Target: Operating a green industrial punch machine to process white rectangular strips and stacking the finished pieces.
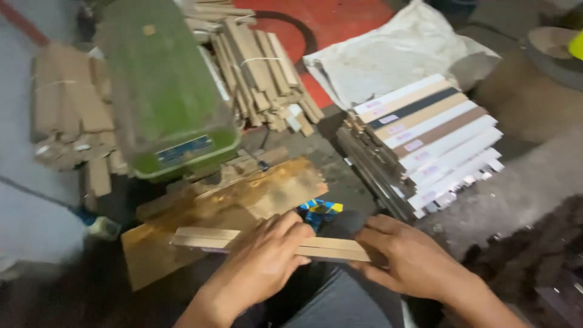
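At the far left of the frame a bundle of cardboard-brown offcuts (64, 103) leans in a loose heap, and just right of it, in the upper left, stands a green machine (164, 91) whose body overhangs a worn, rust-stained work plate (267, 194) at centre. Behind the machine, at the top centre, lies a pile of wood strips (261, 67), some tied with cord. In the lower centre a pale strip (267, 243) rests flat across the near edge of the plate, running left to right. The left hand (264, 258) lies palm-down over its middle, fingers spread and pressing rather than curled round it; the right hand (410, 258) grips the strip's right end, thumb on top. A blue-and-yellow scrap (320, 209) shows just beyond the strip, between the hands. To the right, in the middle right of the frame, a stack of laminated strips (431, 140) in white, tan, brown and black sits fanned out, with a crumpled white sheet (395, 61) behind it. The risks, as I judge them: the left hand's fingers sit near the machine's working end, so a push forward could carry them under it; the strip's left end hangs free past the plate, so uneven pressure could tip or skew it; and the fanned stack at right looks ready to slide if an elbow knocks it.
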